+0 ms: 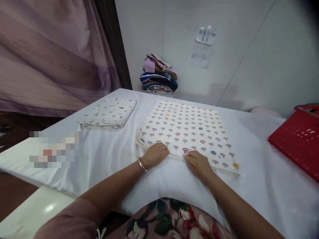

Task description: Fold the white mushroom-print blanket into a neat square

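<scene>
A white cloth [184, 129] printed with grey and coloured mushrooms lies folded in flat layers in front of me. My left hand [156, 155] is closed on its near edge, left of the middle, with a silver bracelet at the wrist. A short way to the right, my right hand [199, 165] pinches the same edge, thumb and fingers pressed together. Both thumbs and the undersides of the fingers are partly hidden. The cloth's near left corner shows several stacked layers. Another folded cloth [108, 114], white with small grey prints, lies to the left, untouched.
White fabric covers the table [251, 139]. At the right edge stands a red plastic basket [296, 132]. A pile of folded clothes [159, 76] sits behind the table against the wall, below paper notes [205, 36]. A pinkish curtain [57, 49] hangs at left. One table patch is pixelated.
</scene>
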The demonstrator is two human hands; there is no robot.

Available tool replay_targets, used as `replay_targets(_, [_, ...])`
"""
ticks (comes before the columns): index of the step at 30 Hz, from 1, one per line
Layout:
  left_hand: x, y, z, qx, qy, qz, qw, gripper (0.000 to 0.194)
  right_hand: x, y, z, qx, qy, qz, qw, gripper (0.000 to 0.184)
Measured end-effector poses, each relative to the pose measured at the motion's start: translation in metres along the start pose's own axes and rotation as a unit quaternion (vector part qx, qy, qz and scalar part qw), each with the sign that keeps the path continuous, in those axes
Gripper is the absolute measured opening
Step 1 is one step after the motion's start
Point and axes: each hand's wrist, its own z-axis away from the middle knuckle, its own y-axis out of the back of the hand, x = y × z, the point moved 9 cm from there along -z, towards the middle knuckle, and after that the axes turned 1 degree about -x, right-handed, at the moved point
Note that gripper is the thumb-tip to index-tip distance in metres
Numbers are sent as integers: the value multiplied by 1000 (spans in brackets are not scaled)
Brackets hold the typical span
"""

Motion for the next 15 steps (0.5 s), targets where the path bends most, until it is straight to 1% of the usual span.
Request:
replay_targets(4, [1, 1, 2, 8, 1, 12, 1000, 24, 2, -3, 0, -15, -13, -1, 1000, 25])
replay_targets(7, [0, 1, 3, 19, 4, 35, 999, 23, 1, -3, 0, -33, -18, -7, 999, 26])
replay_targets(10, [-1, 0, 5, 17, -2, 62, 998, 21, -1, -3, 1, -54, -14, -7, 998, 26])
replay_targets(15, [-4, -2, 5, 21, 4, 86, 996, 23, -2, -1, 0, -46, -11, -3, 999, 24])
